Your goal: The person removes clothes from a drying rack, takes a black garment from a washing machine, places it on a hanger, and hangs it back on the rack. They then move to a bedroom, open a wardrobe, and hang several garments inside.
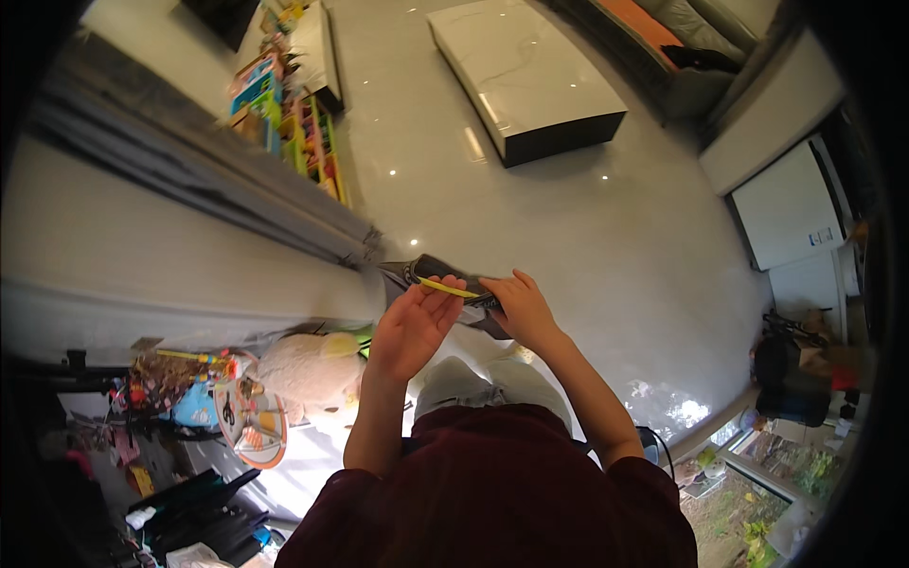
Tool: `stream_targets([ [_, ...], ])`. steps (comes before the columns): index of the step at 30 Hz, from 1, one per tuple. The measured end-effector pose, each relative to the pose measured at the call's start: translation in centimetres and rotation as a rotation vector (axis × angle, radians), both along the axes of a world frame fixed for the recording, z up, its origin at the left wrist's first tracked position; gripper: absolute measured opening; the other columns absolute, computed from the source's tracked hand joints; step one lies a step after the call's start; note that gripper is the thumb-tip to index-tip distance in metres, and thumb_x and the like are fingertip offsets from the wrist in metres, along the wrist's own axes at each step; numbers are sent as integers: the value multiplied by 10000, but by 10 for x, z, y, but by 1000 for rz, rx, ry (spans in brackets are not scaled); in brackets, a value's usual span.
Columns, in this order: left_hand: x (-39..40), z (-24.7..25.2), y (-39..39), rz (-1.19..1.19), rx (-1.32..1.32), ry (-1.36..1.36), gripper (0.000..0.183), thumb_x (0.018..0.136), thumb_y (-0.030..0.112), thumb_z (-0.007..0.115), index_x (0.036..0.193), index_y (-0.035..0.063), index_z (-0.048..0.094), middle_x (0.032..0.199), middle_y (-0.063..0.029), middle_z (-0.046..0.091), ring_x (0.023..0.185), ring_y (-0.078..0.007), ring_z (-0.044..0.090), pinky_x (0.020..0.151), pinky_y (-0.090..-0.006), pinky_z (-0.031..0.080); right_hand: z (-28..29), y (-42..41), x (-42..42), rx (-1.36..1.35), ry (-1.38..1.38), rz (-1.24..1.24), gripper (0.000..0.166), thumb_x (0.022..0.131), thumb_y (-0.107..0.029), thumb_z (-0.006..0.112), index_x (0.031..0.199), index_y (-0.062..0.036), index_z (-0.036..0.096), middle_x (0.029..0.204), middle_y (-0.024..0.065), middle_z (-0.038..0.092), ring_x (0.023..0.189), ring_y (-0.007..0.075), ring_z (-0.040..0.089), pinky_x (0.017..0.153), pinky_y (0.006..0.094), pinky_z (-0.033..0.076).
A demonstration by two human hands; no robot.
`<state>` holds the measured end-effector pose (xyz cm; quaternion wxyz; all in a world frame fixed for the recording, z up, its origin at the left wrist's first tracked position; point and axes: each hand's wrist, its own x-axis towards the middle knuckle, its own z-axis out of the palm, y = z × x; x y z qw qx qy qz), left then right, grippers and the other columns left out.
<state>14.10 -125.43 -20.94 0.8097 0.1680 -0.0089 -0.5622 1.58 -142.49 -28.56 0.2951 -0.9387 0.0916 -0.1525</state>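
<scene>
My left hand [412, 334] is turned palm up, and a thin yellow stick [447, 287] lies across its fingers. The stick's right end reaches close to the fingertips of my right hand [524, 310]. That hand grips the edge of a dark grey bag [444, 267], which bears some pale writing. The bag hangs behind and below both hands, so part of it is hidden. Whether the stick also touches the bag cannot be told.
A marble-topped low table [532, 71] stands ahead on the glossy tiled floor. Bins of toys [305, 142] line the left wall. A large plush toy [312, 373] sits close by my left arm, beside a round orange-rimmed object [250, 424]. A white appliance [788, 206] stands at right.
</scene>
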Motion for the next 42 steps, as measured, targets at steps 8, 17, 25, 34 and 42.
stream_targets([
  [8,10,12,-197,-146,230,-605,447,987,282,388,1354,25,388,1406,-144,412,1305,-270,389,1075,-368,311,23,-178,-47,448,132,-392,243,849,-119,578,1081,-48,567,904,154,647,820,349,614,701,401,475],
  [17,39,-13,-424,-282,179,-1078,349,954,143,466,1282,25,489,1342,-98,489,1245,-175,442,1039,-337,336,-1,-334,-22,603,-78,-687,202,857,-118,565,1026,-7,562,911,189,618,850,355,594,726,372,464],
  [25,44,0,-634,-420,-77,-1349,347,912,82,510,1253,21,489,1347,-127,476,1284,-227,399,1065,-343,284,2,-470,18,669,-111,-898,201,867,-115,557,1051,-33,564,914,166,619,855,335,608,741,381,470],
  [34,22,-26,-860,-499,-9,-1102,229,945,84,473,1158,18,523,1105,-67,586,1078,-148,539,953,-298,393,-28,-667,-6,632,-68,-852,283,872,-177,582,1113,-31,555,986,182,611,926,363,590,782,399,470],
  [42,34,-5,-1054,-268,163,-965,168,950,85,477,1087,12,543,954,-51,595,936,-140,583,862,-274,444,10,-891,-27,594,74,-596,441,867,-293,614,1200,-22,514,1137,160,568,1006,319,574,863,368,457],
])
